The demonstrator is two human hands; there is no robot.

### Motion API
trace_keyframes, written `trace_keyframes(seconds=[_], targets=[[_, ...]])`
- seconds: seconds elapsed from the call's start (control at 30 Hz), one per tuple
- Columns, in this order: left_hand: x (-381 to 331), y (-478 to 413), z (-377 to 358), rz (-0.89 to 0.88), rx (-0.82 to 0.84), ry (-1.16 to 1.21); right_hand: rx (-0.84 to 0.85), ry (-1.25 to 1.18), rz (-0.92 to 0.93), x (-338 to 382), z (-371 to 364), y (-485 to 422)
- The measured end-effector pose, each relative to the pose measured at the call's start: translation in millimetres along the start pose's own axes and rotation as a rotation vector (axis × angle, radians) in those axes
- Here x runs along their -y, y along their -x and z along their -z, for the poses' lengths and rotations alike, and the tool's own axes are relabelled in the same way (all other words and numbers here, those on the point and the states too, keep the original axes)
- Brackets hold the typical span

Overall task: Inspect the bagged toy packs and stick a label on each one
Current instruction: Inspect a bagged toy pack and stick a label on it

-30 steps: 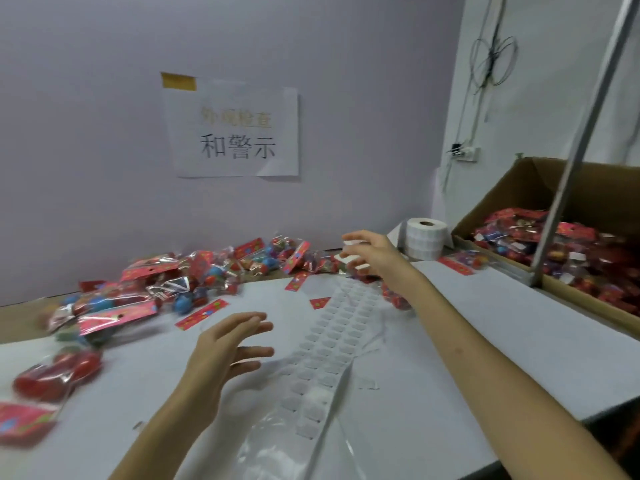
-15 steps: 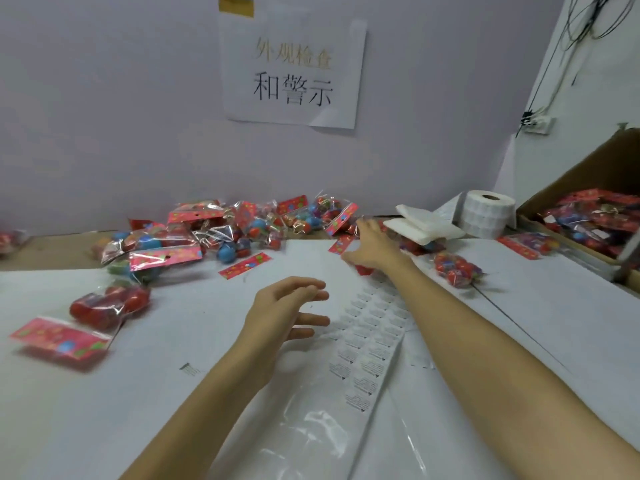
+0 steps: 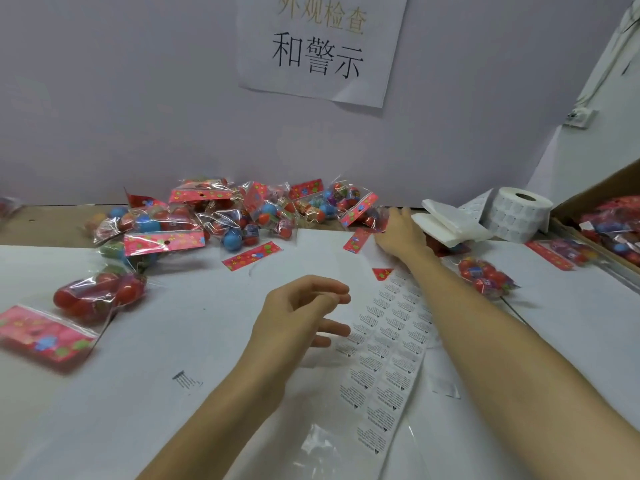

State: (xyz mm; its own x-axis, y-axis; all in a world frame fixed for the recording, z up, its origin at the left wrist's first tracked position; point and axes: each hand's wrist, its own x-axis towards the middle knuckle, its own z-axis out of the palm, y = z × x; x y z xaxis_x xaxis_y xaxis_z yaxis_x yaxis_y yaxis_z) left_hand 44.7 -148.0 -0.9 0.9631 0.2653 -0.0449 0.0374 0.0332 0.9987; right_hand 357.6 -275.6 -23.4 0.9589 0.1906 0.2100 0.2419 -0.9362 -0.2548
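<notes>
Right now everything turns on the label strip (image 3: 391,344), a long white sheet of small printed stickers lying flat on the table (image 3: 180,327), with its long axis running from the person's near side up and away toward the back wall. Beyond the strip's far end, the right hand (image 3: 398,233) is stretched out with its fingers fairly straight, and its fingertips touch the toy pack (image 3: 363,211) at the right-hand end of the pile of packs (image 3: 214,220). No closed grip on that pack shows, and the thumb is hidden, so the hand reads as open and reaching. The pack's red header card slants across the line of the strip, not along it. The left hand (image 3: 304,313) hovers just left of the strip's middle, its fingers loosely curled and holding nothing, with the fingertips almost over the nearest column of stickers. So, as I judge it, the right hand is much the nearer to the pack and the left much the nearer to the stickers. The coming move probably asks the right hand to draw 1 pack back along the strip's axis toward the left hand. Another loose pack (image 3: 485,277) lies just right of the strip's far end, and a roll of labels (image 3: 523,211) stands farther right and back.
</notes>
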Motion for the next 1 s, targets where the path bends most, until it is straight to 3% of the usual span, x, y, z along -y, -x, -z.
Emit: trace_keyframes(seconds=[0.33,0.63,0.77,0.9,1.0], targets=[[-17,-2,9,-0.028,-0.055,-0.017,-0.138,-0.067,0.111,10,11,18],[-11,-23,31,0.002,-0.101,-0.008,-0.19,-0.554,0.193,53,42,68],[-10,-58,52,-0.074,-0.048,-0.071,-0.023,-1.059,0.117,71,58,105],[10,-72,64,0.02,0.066,0.385,0.24,-1.563,0.027,79,58,143],[21,-72,64,0.044,0.203,0.433,0.344,-1.69,-0.009,83,47,161]])
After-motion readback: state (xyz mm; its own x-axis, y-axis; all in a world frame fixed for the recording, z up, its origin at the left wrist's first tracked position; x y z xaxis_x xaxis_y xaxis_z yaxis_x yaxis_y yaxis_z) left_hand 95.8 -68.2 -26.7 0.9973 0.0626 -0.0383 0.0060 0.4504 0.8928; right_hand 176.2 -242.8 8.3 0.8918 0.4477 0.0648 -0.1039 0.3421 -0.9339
